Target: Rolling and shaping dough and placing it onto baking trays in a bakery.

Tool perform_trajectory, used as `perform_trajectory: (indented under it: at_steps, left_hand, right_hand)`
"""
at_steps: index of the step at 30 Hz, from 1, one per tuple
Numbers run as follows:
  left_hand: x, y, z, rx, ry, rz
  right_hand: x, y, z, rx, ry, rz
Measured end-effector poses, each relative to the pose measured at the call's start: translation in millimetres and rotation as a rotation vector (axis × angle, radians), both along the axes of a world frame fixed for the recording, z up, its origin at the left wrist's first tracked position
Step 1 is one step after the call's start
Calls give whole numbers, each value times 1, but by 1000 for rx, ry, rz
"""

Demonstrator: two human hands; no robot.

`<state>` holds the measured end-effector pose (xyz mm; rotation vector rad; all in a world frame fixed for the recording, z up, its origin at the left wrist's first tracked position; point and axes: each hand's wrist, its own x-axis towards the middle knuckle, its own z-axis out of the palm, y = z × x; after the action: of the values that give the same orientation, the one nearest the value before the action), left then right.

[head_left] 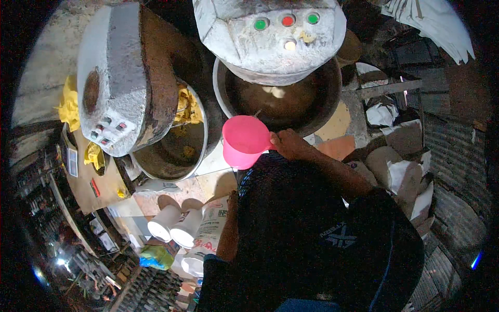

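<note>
My right hand [290, 145] is closed round the handle of a pink plastic dipper [244, 143]. The dipper hangs in front of a large mixer [273, 41], close to the rim of its round bowl [221, 93]. I cannot make out anything inside the dipper. Lower down, my left hand [233, 202] shows only in part, beside a white printed sack [212, 226]; its fingers are hidden against my dark shirt. Two white buckets [166, 221] stand left of the sack.
A second mixer [122, 78] stands at the left, with yellow cloth or plastic by its bowl [204, 145]. Beyond it is a wooden table [86, 182] with a small device [73, 162]. Sacks [400, 171] are piled at the right beside a corrugated metal wall [457, 171].
</note>
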<state>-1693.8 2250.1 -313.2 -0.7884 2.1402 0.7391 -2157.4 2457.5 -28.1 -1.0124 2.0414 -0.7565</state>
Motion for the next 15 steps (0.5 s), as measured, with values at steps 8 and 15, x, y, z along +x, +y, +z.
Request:
perform_trajectory:
  at_steps: [8,15]
  left_hand:
    - [-26,7,28,-121,475,-184]
    - [-8,6,9,26,-10,79]
  right_hand:
    - [4,8,-15,-79,177,122]
    - [6,1,-10,-12,158,88]
